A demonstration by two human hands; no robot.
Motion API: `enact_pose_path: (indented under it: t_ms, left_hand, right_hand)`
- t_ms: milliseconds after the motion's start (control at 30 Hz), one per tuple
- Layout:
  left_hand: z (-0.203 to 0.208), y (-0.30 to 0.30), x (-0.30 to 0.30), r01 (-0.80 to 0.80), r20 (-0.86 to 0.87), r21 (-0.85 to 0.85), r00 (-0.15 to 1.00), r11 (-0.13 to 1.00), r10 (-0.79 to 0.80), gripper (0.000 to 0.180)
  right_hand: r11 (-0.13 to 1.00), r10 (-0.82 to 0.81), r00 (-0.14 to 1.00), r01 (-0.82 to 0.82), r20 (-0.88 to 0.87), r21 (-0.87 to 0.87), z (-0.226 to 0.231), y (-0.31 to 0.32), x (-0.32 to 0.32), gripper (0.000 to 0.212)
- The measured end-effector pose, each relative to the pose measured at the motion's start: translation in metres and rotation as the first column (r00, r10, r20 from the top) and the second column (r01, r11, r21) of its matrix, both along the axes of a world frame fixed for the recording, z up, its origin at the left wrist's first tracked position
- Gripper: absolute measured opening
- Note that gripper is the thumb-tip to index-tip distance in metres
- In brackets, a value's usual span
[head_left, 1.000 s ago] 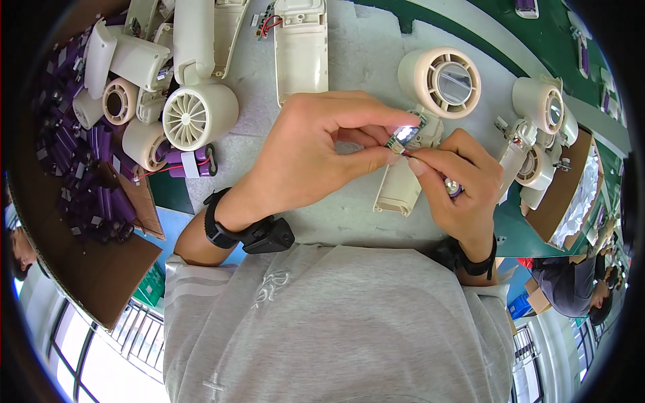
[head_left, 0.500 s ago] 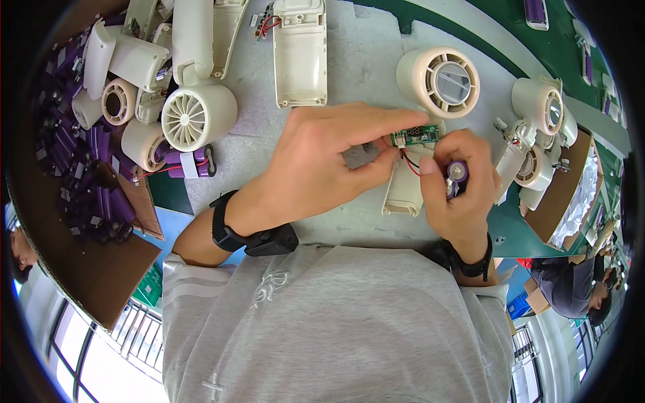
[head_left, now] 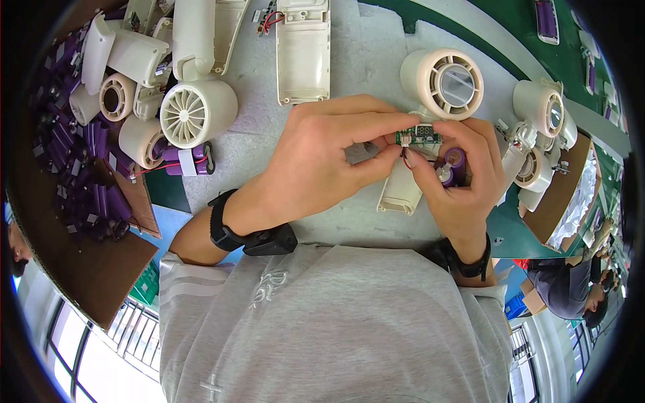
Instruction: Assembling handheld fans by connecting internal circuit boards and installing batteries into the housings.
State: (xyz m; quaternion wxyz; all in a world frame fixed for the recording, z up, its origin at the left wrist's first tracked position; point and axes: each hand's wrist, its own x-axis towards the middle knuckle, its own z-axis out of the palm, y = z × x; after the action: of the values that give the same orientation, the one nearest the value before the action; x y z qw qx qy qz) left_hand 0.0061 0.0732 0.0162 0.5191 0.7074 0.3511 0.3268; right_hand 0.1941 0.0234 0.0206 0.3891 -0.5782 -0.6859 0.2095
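A small green circuit board [head_left: 422, 136] is pinched between the thumb and forefinger of my left hand [head_left: 322, 151]. My right hand [head_left: 470, 174] is closed around a purple battery pack [head_left: 455, 161], while its forefinger and thumb reach the board's right end and lower side. Red and black wires [head_left: 405, 158] hang from a connector on the board; their far end is hidden by my right thumb. Below the hands lies a cream handheld-fan housing [head_left: 400, 191], partly covered by them. Its round fan head [head_left: 443, 84] sits just beyond the fingers.
An open cream shell [head_left: 304, 64] lies at the far middle, with a wired board [head_left: 267, 21] beside it. Fan parts [head_left: 199, 114] and a taped battery pack [head_left: 190, 161] are at left, near a cardboard box [head_left: 87, 269] of purple cells. Another box [head_left: 561, 195] and fans stand right.
My right forefinger and thumb have closed in on the board and wires. The battery pack has turned in my right hand. The board remains in my left fingers.
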Motion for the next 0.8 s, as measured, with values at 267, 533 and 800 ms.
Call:
enact_pose_path:
  t_ms: [267,533,800]
  left_hand:
    - [-0.0009,-0.0007,0.0006,-0.020,-0.001,-0.001,1.000,1.000,0.020,0.033]
    - [-0.0033,0.0007,0.0022,-0.015,-0.040,0.156,0.999,0.988,0.021,0.031]
    - [-0.0047,0.0003,0.0037,-0.027,-0.029,0.200,0.999,0.979,0.033,0.030]
  right_hand:
    - [0.999,-0.040,0.999,0.039,-0.033,-0.030,0.0000,-0.0009,-0.0009,0.041]
    - [1.000,-0.019,1.000,0.019,-0.006,0.021,0.0006,0.0016,0.0002,0.041]
    - [0.999,-0.025,1.000,0.026,-0.013,0.032,-0.0017,0.0016,0.0012,0.040]
